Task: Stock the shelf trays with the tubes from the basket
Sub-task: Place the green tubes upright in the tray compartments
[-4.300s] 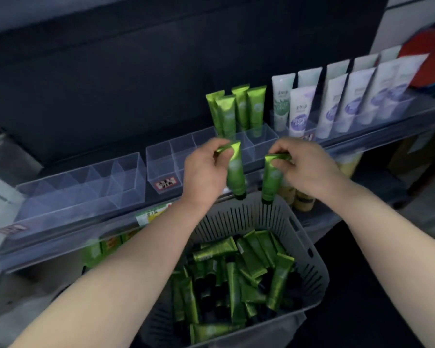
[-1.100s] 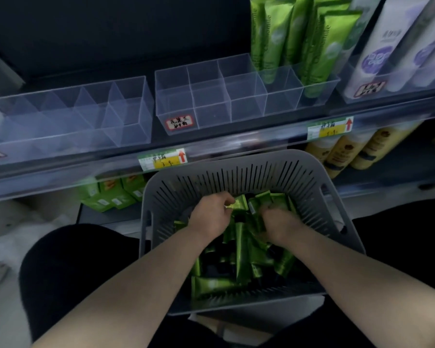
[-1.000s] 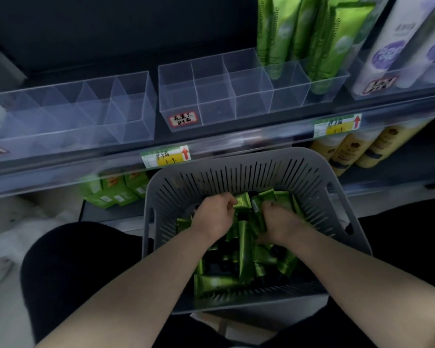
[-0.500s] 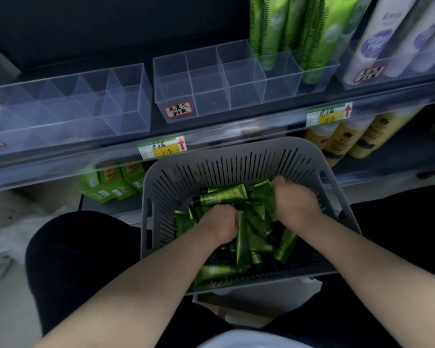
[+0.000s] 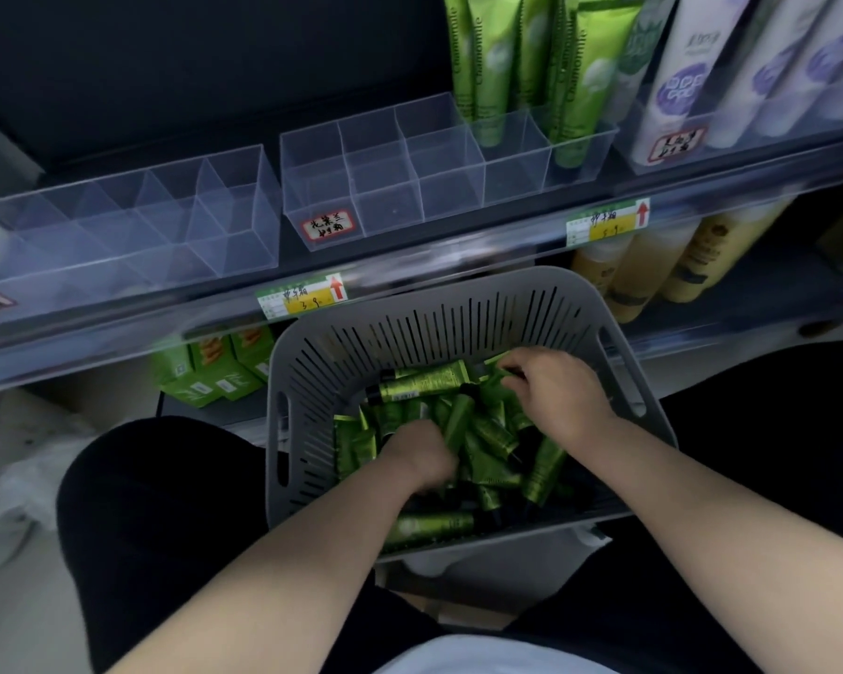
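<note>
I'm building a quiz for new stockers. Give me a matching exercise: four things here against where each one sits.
Things: 1 grey basket; 2 loose green tubes; 3 yellow bottles; 4 green boxes.
Places: A left of the basket; B between the person's legs; C inside the basket; D right of the basket.
Pairs: 1-B, 2-C, 3-D, 4-A.

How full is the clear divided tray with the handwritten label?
Partly full. The tray holds upright green tubes only at its right end; its other compartments show bare plastic.
</note>
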The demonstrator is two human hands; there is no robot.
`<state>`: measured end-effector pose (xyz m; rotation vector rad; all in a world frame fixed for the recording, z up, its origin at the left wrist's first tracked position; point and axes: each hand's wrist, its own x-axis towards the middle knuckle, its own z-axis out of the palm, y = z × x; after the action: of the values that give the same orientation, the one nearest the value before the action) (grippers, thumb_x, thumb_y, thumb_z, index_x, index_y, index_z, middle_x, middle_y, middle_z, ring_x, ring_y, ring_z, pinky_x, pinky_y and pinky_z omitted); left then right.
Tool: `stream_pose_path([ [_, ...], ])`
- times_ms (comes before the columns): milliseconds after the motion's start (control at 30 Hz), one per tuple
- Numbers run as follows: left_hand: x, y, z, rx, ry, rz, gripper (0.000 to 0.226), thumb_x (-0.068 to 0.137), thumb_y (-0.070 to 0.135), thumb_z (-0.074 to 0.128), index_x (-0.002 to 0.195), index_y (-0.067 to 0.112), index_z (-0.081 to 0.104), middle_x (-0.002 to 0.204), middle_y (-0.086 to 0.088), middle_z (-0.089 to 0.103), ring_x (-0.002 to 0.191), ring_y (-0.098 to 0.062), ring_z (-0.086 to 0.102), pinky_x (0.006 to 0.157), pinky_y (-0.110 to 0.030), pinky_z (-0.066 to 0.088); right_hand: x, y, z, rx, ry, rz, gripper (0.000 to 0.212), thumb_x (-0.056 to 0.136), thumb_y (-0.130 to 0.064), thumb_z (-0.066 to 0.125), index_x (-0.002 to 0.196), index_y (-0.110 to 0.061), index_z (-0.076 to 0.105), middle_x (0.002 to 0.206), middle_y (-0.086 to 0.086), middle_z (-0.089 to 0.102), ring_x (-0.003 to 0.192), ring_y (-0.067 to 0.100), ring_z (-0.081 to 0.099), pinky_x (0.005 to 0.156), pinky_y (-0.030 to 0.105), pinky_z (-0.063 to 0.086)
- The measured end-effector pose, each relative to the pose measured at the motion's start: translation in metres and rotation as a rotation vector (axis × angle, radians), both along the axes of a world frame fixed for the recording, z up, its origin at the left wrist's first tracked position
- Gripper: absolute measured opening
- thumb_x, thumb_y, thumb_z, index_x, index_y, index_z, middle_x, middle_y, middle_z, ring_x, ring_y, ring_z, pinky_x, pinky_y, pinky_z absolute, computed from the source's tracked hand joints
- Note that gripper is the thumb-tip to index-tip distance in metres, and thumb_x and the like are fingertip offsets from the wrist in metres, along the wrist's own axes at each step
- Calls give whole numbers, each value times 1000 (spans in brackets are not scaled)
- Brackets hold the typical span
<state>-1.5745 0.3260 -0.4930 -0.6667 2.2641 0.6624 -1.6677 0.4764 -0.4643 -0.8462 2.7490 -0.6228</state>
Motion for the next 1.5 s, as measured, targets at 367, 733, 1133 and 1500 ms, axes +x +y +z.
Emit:
stream_pose_path([
  [367, -17, -19, 65, -121, 617, 106, 13, 90, 11, 52, 94, 10, 64, 96, -7, 62, 89, -23, 61, 72, -31, 51, -6, -4, 38, -175, 136, 50, 26, 92, -15, 58, 115, -25, 68, 99, 4, 69, 97, 25, 61, 73, 42, 54],
  [733, -86, -44, 186, 22, 1212, 154, 11, 95, 17, 55, 96, 15, 66, 84, -1, 63, 84, -26, 65, 79, -44, 56, -56, -1, 145, -386, 331, -59, 17, 91, -23, 61, 107, -21, 66, 98, 7, 69, 88, 28, 62, 68, 38, 51],
  [1133, -189, -29, 254, -159, 1304, 10, 19, 93, 13, 57, 107, 12, 70, 97, -5, 69, 90, -21, 65, 76, -23, 49, -92, 16, 182, -381, 409, -84, 20, 91, -21, 61, 109, -25, 67, 98, 8, 67, 81, 24, 61, 66, 35, 51],
  [1500, -210, -21, 239, -305, 1140, -115, 26, 93, 12, 56, 118, 12, 64, 114, -10, 65, 97, -22, 61, 79, -29, 50, -95, 20, 186, -346, 422, -67, 21, 92, -24, 59, 112, -28, 66, 95, 4, 63, 73, 14, 48, 62, 27, 38],
])
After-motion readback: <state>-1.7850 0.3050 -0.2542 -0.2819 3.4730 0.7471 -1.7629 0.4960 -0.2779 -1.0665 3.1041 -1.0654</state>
